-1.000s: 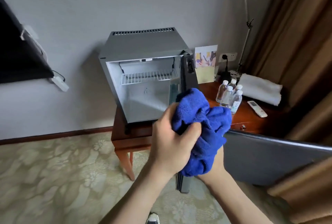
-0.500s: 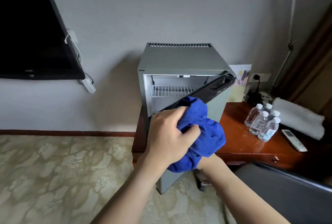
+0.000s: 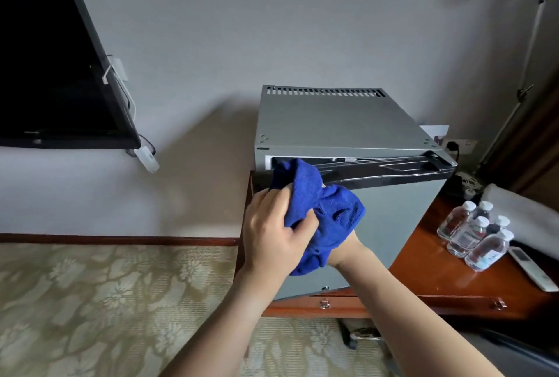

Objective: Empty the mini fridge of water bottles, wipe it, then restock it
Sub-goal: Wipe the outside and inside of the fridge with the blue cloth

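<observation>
Both your hands are bunched on the blue cloth [image 3: 320, 210] — left hand [image 3: 272, 231] on top, right hand [image 3: 343, 251] underneath — at the nearly shut mini fridge [image 3: 341, 122]; water bottles [image 3: 475, 234] sit right on the desk [image 3: 429, 270].

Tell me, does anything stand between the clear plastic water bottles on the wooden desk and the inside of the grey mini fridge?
Yes. The grey fridge door is almost shut across the opening of the grey mini fridge, so the clear plastic water bottles cannot go in yet. Both hands hold the blue cloth.
</observation>
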`<control>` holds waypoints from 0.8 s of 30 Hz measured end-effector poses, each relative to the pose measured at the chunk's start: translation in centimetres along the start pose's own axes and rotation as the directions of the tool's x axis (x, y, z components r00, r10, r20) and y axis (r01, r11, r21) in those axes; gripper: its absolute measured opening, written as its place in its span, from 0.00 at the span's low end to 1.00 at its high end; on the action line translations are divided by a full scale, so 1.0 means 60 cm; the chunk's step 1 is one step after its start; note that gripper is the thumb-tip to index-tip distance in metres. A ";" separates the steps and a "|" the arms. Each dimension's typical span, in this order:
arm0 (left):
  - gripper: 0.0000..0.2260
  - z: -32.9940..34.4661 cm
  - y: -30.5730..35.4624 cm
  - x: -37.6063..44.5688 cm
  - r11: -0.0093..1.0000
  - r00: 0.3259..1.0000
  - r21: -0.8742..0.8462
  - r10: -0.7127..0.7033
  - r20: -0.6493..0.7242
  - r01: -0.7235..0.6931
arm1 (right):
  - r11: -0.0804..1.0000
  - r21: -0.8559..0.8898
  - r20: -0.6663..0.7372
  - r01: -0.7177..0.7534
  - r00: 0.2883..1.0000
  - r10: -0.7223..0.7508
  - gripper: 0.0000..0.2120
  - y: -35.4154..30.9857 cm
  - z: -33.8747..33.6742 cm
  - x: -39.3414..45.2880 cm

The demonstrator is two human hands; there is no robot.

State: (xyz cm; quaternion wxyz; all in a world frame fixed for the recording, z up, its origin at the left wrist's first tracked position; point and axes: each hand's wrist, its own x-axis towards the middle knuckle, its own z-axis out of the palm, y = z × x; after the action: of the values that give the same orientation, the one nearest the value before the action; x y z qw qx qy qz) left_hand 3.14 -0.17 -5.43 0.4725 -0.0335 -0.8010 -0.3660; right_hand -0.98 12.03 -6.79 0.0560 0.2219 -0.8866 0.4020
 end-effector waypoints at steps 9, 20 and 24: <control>0.10 0.049 -0.059 0.068 0.921 0.952 -0.248 -0.277 0.131 0.302 | 0.992 0.064 0.103 0.108 0.988 -0.114 0.04 0.007 0.023 0.096; 0.07 0.100 0.001 0.057 0.802 0.905 -0.455 -0.426 0.021 0.388 | 0.878 0.478 -0.056 -0.015 0.997 0.047 0.11 0.038 -0.070 0.015; 0.09 0.153 0.092 0.023 0.773 0.911 -0.499 -0.402 0.093 0.392 | 0.372 0.923 0.045 -0.101 0.987 0.156 0.21 0.064 -0.132 -0.052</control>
State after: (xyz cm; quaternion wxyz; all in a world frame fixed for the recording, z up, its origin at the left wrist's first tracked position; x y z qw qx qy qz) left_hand -2.14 9.13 -3.91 0.3663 0.0164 -0.6607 -0.6550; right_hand -0.47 21.16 -4.99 -0.0860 0.1359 -0.5267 0.8347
